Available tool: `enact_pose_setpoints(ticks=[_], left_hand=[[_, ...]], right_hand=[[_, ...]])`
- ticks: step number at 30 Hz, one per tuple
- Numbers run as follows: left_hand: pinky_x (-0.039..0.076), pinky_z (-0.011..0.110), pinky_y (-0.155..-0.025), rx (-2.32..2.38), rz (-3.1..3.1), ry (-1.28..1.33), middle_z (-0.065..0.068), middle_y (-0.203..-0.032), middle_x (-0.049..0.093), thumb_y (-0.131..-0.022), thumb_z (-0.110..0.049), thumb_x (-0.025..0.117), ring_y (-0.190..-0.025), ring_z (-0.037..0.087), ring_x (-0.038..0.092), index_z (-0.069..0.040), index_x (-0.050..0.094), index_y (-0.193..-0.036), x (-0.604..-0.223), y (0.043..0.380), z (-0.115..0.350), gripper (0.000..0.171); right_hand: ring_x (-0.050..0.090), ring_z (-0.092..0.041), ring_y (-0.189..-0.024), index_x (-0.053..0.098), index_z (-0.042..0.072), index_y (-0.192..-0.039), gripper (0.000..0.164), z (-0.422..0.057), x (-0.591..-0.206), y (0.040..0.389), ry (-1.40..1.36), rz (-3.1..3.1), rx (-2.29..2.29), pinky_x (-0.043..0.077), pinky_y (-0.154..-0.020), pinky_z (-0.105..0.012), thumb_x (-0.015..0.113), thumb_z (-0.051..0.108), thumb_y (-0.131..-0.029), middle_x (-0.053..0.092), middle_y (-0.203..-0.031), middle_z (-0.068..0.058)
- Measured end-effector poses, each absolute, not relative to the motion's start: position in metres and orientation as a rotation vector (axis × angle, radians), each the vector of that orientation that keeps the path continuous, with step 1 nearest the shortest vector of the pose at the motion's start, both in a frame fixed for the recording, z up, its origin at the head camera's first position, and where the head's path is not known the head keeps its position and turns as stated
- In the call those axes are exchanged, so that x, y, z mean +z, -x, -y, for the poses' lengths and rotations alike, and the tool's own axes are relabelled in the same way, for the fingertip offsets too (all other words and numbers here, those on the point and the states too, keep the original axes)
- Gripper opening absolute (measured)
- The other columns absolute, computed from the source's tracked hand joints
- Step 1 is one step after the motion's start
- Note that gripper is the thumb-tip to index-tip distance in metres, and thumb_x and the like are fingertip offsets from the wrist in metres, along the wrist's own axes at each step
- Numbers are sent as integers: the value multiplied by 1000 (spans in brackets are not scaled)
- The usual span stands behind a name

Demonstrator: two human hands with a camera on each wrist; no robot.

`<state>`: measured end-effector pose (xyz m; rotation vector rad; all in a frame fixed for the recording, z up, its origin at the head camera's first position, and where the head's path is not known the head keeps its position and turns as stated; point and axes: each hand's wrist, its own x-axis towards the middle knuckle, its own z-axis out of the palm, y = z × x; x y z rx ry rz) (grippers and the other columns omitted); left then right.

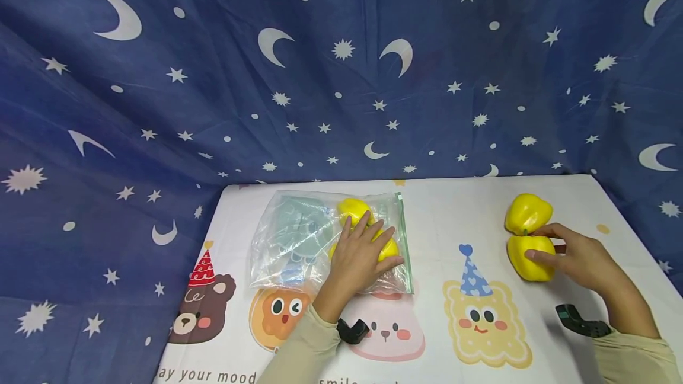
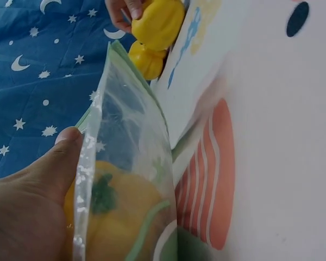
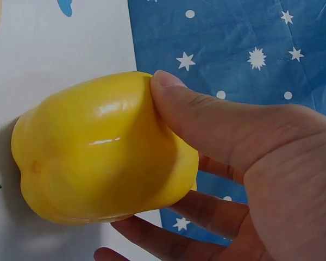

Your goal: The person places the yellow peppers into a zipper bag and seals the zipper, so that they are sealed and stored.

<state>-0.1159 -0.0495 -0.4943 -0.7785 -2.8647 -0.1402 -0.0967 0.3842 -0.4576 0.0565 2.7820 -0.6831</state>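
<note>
A clear zip bag (image 1: 290,248) with a green-edged mouth lies flat on the table, its mouth toward the right. Inside show yellow bell peppers, one at the back (image 1: 352,209) and another (image 1: 389,248) nearer the mouth. My left hand (image 1: 356,256) rests on top of the bag with fingers spread over the peppers. In the left wrist view, a pepper with a green stem (image 2: 125,212) shows through the plastic. Farther right, my right hand (image 1: 584,259) holds a yellow bell pepper (image 1: 523,259) between thumb and fingers. Just behind it sits another yellow bell pepper (image 1: 528,213).
The white tablecloth (image 1: 427,212) carries printed cartoon figures, among them a bear and a biscuit with a party hat. A dark blue curtain (image 1: 331,76) with moons and stars hangs behind the table and along its left side.
</note>
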Motion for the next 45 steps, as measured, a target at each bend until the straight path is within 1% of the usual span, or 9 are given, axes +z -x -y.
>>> enact_pose_setpoints(ticks=[6, 13, 19, 21, 26, 33, 36, 42, 45], left_hand=[[25, 59, -124, -125, 2846, 789, -2, -152, 55, -95, -74, 46, -153, 30, 35, -33, 55, -147, -495, 116, 51, 67], [26, 59, -124, -126, 2832, 784, -2, -152, 56, -95, -75, 45, -152, 30, 37, -34, 56, -146, -497, 115, 52, 67], [26, 59, -124, -130, 2826, 779, -3, -151, 56, -95, -75, 45, -152, 29, 37, -34, 56, -146, -498, 115, 52, 66], [26, 59, -124, -127, 2827, 778, -3, -151, 56, -95, -75, 45, -152, 29, 37, -34, 56, -146, -498, 115, 53, 66], [26, 60, -124, -131, 2827, 781, -2, -151, 56, -95, -75, 45, -152, 29, 37, -34, 56, -146, -498, 114, 52, 66], [26, 60, -124, -126, 2821, 779, -2, -151, 56, -95, -75, 45, -152, 30, 38, -34, 56, -146, -498, 114, 51, 67], [26, 60, -124, -126, 2824, 777, -2, -152, 56, -95, -75, 45, -152, 30, 38, -34, 56, -146, -499, 115, 51, 67], [26, 60, -124, -132, 2818, 780, -2, -151, 56, -95, -75, 45, -152, 30, 37, -34, 56, -146, -499, 115, 51, 66], [26, 59, -124, -132, 2816, 781, -2, -151, 56, -95, -75, 45, -152, 29, 37, -34, 56, -146, -500, 115, 50, 66]], right_hand=[[57, -57, -112, 52, 3, -132, 73, -382, -460, 97, -34, -2772, -722, 59, -73, -54, 71, 59, -90, 50, -139, -39], [60, -52, -108, 53, 5, -128, 61, -375, -461, 95, 41, -2802, -812, 58, -72, -49, 74, 49, -91, 58, -131, -32], [57, -51, -113, 48, 4, -141, 72, -361, -458, 98, 55, -2797, -893, 58, -77, -51, 74, 50, -91, 55, -137, -29], [55, -52, -114, 46, 4, -145, 76, -356, -458, 100, 64, -2791, -922, 57, -80, -56, 74, 50, -91, 53, -138, -29], [56, -52, -115, 44, 6, -151, 76, -347, -459, 103, 101, -2797, -975, 52, -85, -63, 73, 46, -93, 55, -137, -29], [59, -49, -115, 41, 9, -154, 72, -334, -462, 105, 148, -2777, -1040, 53, -90, -64, 69, 42, -97, 55, -139, -30], [59, -48, -115, 41, 9, -155, 71, -329, -463, 106, 162, -2775, -1067, 55, -89, -58, 69, 41, -97, 55, -139, -29], [57, -43, -116, 44, 10, -153, 69, -323, -466, 110, 165, -2760, -1137, 52, -82, -26, 70, 40, -97, 55, -140, -25], [56, -42, -117, 45, 9, -152, 67, -320, -468, 112, 166, -2739, -1186, 51, -79, -19, 70, 38, -97, 55, -142, -24]])
